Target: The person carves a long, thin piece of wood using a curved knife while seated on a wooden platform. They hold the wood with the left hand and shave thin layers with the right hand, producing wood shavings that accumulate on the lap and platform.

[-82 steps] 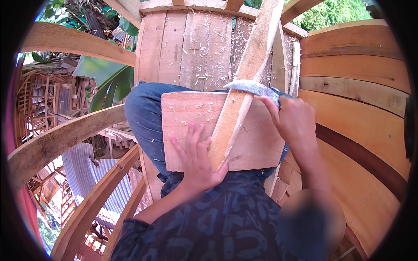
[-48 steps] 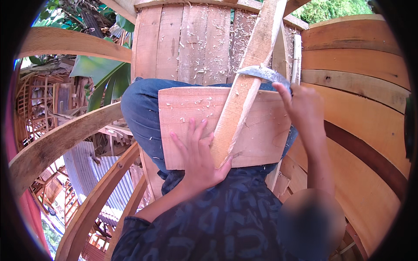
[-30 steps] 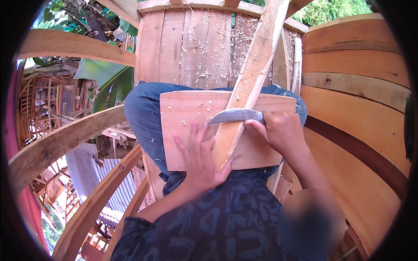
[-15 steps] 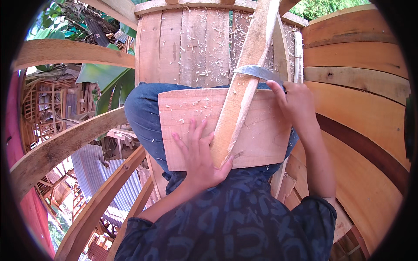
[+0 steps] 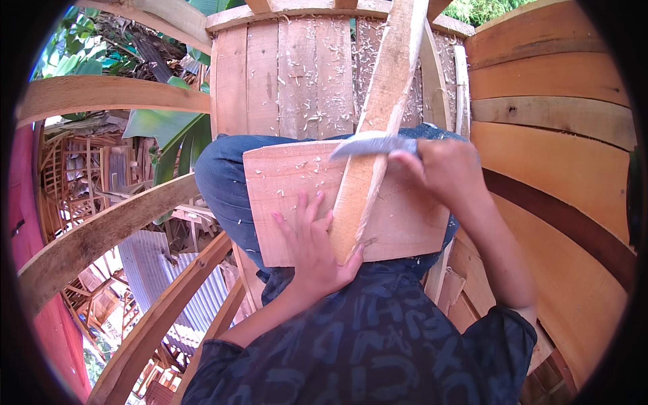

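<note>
Right hand (image 5: 442, 172) grips the grey-bladed knife (image 5: 368, 144) across the long pale wooden slat (image 5: 378, 128), which left hand (image 5: 314, 246) pins, fingers spread, against the flat lap-board (image 5: 290, 196); shallow, away-directed strokes advised.

The bare left part of the board (image 5: 287, 182) lies open to a hand coming from the left, past the knee (image 5: 216, 182). The slanted wooden stick (image 5: 378, 121) cuts the board in two and blocks a straight sweep across. On the right, the curved plank wall (image 5: 553, 175) stands near the right hand (image 5: 442, 172), leaving little room. Ahead, the upright plank panel (image 5: 290, 74) closes the way.
</note>
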Action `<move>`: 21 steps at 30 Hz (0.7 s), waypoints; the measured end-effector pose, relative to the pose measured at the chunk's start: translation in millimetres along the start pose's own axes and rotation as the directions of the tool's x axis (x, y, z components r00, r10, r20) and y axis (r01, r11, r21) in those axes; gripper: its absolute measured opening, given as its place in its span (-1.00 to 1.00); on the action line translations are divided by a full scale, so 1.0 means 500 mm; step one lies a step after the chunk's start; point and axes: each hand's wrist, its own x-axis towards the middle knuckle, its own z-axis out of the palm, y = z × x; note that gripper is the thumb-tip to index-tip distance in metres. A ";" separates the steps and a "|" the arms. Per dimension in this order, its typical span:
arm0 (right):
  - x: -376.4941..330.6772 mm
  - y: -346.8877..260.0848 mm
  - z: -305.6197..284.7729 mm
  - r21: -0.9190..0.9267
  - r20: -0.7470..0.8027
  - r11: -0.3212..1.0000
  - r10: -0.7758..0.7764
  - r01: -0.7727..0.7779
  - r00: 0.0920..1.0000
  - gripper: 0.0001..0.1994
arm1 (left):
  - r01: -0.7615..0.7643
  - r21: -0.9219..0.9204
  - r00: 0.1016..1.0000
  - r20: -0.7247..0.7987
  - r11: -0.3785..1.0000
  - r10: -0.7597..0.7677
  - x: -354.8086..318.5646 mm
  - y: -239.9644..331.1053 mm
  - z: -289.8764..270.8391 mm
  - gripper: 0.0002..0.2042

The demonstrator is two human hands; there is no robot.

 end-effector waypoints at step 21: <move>0.042 0.085 0.007 -0.004 -0.135 0.989 0.147 -0.149 0.980 -0.37 | 0.007 -0.037 0.999 0.053 0.999 -0.005 0.009 0.021 -0.010 -0.35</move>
